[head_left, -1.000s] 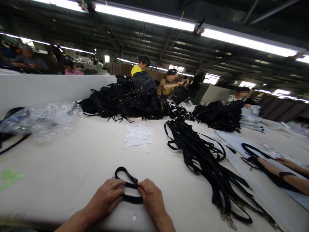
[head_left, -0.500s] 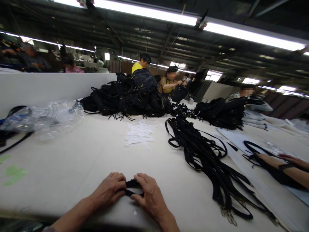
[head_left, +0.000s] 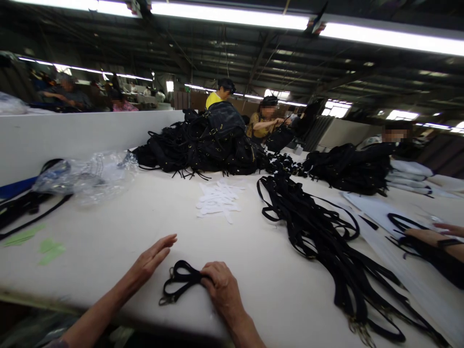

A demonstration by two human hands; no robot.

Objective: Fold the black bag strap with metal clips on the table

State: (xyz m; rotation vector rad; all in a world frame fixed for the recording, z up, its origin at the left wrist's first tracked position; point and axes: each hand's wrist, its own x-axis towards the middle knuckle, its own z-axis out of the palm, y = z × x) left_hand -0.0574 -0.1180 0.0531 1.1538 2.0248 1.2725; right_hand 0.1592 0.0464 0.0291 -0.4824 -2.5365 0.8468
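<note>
A black strap [head_left: 183, 278] lies folded into loops on the white table, with metal clips at its left end. My right hand [head_left: 222, 285] closes round the gathered end of these loops. Up and to the left of the strap, my left hand [head_left: 154, 256] is raised with its fingers stretched out, holding nothing. Beyond both hands lies a loose heap of white paper strips [head_left: 219, 197]. To the right, a long bundle of black straps [head_left: 311, 241] with metal hooks runs toward the table's front edge.
A big pile of black bags [head_left: 213, 140] stands at the back, with another black pile [head_left: 348, 166] to its right. Clear plastic bags [head_left: 96, 176] and green scraps [head_left: 50, 250] lie at left. A co-worker's arm [head_left: 427, 239] reaches in at right; other people work farther back.
My left hand has let go of the strap and moved up and left, fingers straightened. The strap's loops and clips now show. My right hand still holds it. The view has shifted slightly left.
</note>
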